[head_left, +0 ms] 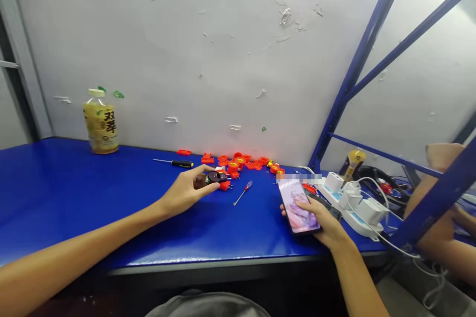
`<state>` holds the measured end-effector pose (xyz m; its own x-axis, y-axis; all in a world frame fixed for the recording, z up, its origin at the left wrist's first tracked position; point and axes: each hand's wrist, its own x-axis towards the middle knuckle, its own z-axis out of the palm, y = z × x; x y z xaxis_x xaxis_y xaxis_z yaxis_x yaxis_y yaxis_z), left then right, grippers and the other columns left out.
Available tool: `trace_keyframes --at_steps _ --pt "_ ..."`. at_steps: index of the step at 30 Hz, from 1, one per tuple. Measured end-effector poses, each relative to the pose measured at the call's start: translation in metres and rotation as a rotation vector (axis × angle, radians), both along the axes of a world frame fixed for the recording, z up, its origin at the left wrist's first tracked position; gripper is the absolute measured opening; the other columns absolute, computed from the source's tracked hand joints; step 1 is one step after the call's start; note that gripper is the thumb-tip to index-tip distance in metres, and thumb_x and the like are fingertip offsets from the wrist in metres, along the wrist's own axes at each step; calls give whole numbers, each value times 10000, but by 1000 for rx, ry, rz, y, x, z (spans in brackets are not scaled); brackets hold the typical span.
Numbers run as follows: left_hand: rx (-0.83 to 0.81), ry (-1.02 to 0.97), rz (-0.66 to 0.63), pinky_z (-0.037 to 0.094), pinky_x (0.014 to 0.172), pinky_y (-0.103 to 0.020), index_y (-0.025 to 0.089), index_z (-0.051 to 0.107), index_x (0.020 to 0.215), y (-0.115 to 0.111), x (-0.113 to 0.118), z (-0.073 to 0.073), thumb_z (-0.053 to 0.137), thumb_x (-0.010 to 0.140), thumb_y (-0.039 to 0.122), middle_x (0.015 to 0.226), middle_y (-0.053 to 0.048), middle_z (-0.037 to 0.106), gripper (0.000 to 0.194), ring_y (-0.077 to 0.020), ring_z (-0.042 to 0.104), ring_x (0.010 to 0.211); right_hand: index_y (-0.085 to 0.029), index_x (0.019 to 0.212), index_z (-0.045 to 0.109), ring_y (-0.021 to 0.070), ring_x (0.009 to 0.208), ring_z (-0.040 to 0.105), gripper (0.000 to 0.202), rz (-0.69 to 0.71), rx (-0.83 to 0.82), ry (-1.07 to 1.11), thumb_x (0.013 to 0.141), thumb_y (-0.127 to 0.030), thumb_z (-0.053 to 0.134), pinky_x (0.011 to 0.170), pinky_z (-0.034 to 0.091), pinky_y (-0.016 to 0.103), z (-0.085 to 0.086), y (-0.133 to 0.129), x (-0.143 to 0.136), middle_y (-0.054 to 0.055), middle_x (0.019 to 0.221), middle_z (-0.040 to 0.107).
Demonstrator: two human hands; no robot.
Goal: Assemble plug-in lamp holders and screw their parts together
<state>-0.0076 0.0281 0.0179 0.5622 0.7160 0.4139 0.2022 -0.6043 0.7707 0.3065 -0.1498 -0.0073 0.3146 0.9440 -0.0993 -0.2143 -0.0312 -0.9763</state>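
Between the thumb and fingers of my left hand (189,185) is a small dark round device (216,177), whose kind I cannot make out. It hangs just in front of a pile of orange-red plastic parts (240,161), some with brass-coloured rings or metal pins. My right hand (316,215) is wrapped round a smartphone (299,208) with a lit pink and purple screen, thumb over the glass. A small screwdriver (243,193) with a clear handle lies between my hands. Behind my left hand lies a black and yellow screwdriver (180,163).
A yellow drink bottle (101,124) stands at the back left of the blue table (156,237). On the right are a white power strip (359,218) with chargers and cables, and a blue metal frame (345,84). Beyond the frame, another person's arm (431,208) shows.
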Motion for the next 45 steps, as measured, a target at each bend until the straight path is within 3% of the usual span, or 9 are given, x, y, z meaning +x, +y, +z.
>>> trace_keyframes --at_steps 4,7,10,13,30,33,37,41,45 --pt "-7 -9 -27 324 461 -224 191 586 1104 -2 -1 1 670 813 508 615 53 541 439 -114 450 510 -140 1156 615 240 810 743 499 -25 -7 -11 701 -204 807 664 608 303 1 -5 -3 109 994 755" --pt "11 -17 -31 319 462 -227 195 588 1097 -2 -1 2 667 820 504 609 56 538 422 -115 453 505 -141 1187 610 256 794 740 476 -40 -26 37 771 -304 775 695 610 350 4 -5 -5 127 985 755" --pt "10 -26 -35 319 473 -225 197 590 1090 -1 -2 1 666 826 496 622 53 547 406 -117 469 522 -124 1185 626 281 783 738 489 -25 -44 165 923 -528 539 756 600 424 5 -1 -5 160 956 754" --pt "10 -32 -46 332 489 -223 194 588 1092 -1 -2 0 671 822 490 647 49 557 409 -116 472 546 -120 1155 645 283 777 736 555 -9 -41 216 974 -563 364 784 584 435 5 0 -4 168 931 756" --pt "39 4 -33 326 515 -231 197 593 1090 0 -3 -2 660 829 501 638 50 519 407 -125 457 559 -122 1172 639 284 823 732 542 70 -53 134 938 -563 428 808 569 413 3 -4 -4 176 965 750" --pt "44 25 -28 318 500 -229 203 598 1083 -1 -4 -1 652 828 512 631 51 499 404 -125 440 549 -129 1166 638 291 778 730 618 55 -121 -68 914 -633 385 763 572 422 2 1 -2 160 900 747" --pt "48 51 -14 303 483 -226 207 605 1095 0 -4 1 640 829 552 606 58 451 437 -122 405 535 -127 1089 671 267 631 688 651 -270 -316 -677 927 -618 276 633 541 393 7 10 5 139 771 723" --pt "51 74 -17 300 488 -226 207 608 1102 2 -4 1 635 829 574 625 51 465 458 -124 407 544 -187 901 700 286 740 671 601 -497 -326 -1012 943 -591 258 786 475 449 21 0 7 145 917 732" --pt "71 71 -11 298 506 -230 213 608 1112 5 -4 -2 630 837 568 635 44 482 449 -129 423 556 -235 1144 665 315 924 649 575 -469 -317 -1198 909 -665 364 803 440 435 30 -21 -2 101 1015 724"
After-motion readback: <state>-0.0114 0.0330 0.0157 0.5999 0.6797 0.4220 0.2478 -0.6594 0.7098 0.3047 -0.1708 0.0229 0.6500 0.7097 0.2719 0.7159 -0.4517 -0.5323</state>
